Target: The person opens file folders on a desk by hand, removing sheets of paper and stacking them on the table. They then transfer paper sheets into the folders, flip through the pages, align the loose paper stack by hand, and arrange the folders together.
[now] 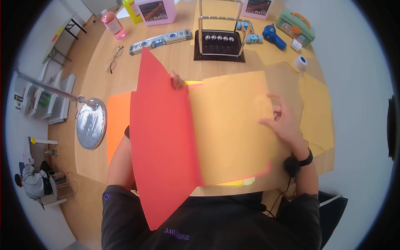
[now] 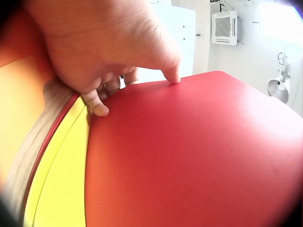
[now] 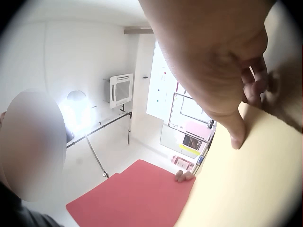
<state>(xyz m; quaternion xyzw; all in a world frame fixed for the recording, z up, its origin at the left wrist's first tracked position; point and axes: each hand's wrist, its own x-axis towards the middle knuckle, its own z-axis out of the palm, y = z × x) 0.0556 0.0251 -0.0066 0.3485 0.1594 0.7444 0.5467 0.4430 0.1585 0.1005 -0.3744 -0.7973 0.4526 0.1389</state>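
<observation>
A red card folder [image 1: 162, 137] stands open, its left cover raised from the table. My left hand [image 1: 176, 80] grips that cover near its top edge; most of the hand is hidden behind it in the head view. In the left wrist view, the thumb and fingers of this hand [image 2: 113, 42] straddle the red edge [image 2: 199, 78]. A tan sheet [image 1: 233, 129] lies over the folder's right side. At its right edge my right hand [image 1: 285, 121] pinches it, thumb on the face and fingers behind [image 3: 255, 87]. Yellow sheets [image 1: 231, 183] peek out underneath.
An orange sheet [image 1: 118, 121] and a round mirror-like disc [image 1: 91, 125] lie to the left. Farther back are glasses [image 1: 111, 61], a spirit level [image 1: 160, 41], a Newton's cradle [image 1: 219, 46] and a pink bottle [image 1: 113, 25]. More tan sheets [image 1: 318, 112] lie at right.
</observation>
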